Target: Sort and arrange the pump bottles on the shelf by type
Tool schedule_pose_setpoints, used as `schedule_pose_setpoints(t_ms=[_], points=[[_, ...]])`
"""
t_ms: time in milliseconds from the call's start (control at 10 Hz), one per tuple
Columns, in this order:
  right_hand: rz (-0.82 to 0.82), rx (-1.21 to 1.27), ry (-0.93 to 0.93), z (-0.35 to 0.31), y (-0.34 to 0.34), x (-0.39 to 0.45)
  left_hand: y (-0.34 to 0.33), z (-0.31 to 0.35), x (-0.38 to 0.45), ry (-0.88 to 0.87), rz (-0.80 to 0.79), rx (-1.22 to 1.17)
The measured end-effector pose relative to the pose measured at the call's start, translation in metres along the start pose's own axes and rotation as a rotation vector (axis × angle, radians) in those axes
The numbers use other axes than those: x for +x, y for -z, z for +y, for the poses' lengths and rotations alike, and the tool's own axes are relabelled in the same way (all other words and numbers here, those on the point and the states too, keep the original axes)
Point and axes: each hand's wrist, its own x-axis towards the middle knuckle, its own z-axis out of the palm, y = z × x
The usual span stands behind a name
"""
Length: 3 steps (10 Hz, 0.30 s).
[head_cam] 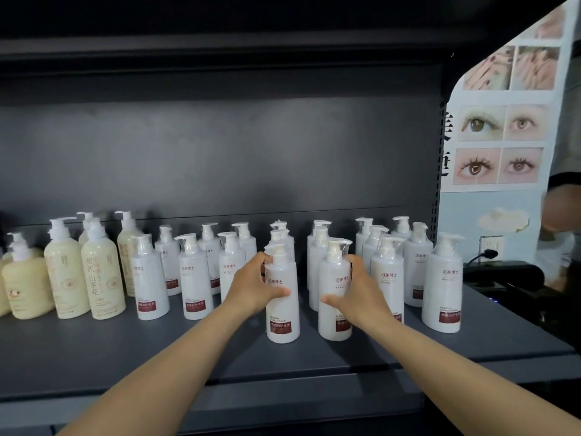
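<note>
Head view, looking down at a dark grey shelf (195,350). Left hand (257,286): fingers wrapped around a white pump bottle (283,309) with a dark red label, thumb across its front; bottle upright, base on the shelf, nearest of a short file of like bottles. Right hand (355,294): fingers curled around the right side of a second white bottle (334,297), thumb on its front; also upright on the shelf, just right of the first, a narrow gap between the two. More white bottles (195,278) stand left and right of these in loose rows running far to near. Cream bottles (102,278) with white pumps are grouped at far left of the shelf, apart from the white ones. Poster (503,121) with eye photographs on the wall at right.
</note>
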Motion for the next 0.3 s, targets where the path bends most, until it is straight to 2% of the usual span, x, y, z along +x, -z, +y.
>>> schedule_pose_setpoints(t_ms=[200,300], points=[[-0.09,-0.051,-0.029,-0.009,0.01,-0.003,0.005,0.003,-0.006,0.002,-0.079,-0.004],[-0.166,-0.151,-0.047,-0.024,0.023,-0.01,0.019,0.007,-0.013,0.009,-0.062,0.005]])
